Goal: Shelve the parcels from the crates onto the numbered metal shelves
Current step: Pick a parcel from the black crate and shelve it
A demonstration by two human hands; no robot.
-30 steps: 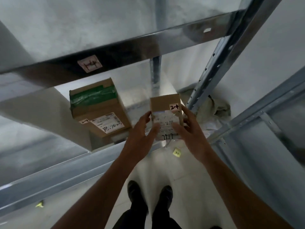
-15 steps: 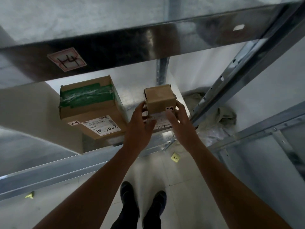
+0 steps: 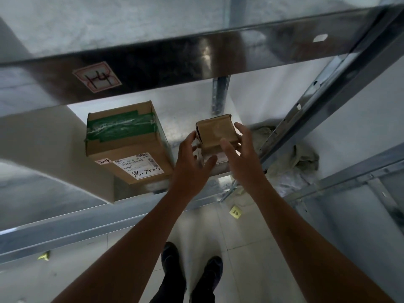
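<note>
**Small parcel (image 3: 216, 130) set on the metal shelf (image 3: 185, 110), both hands spread beside it**

We looked down on the metal shelf, with the front beam (image 3: 218, 55) of the tier above crossing the frame at 12 o'clock. A large carton (image 3: 124, 147), banded with green tape and bearing a white shipping label, stood on the shelf at 9 o'clock of the small parcel, apart from it. A crumpled pale cloth (image 3: 302, 159) lay at 3 o'clock, beyond the slotted upright (image 3: 306, 101). Our left hand (image 3: 188, 166) and right hand (image 3: 242, 154) flanked the small parcel, which sat on the shelf near its front edge. Both hands had their fingers straight and spread, curled round nothing. We could not tell whether the fingertips touched the parcel's sides. A red-bordered tag (image 3: 97, 77), handwritten "1-4", was stuck on the beam at 10 o'clock. A yellow note (image 3: 235, 212) lay on the floor tiles at 6 o'clock of the parcel.
</note>
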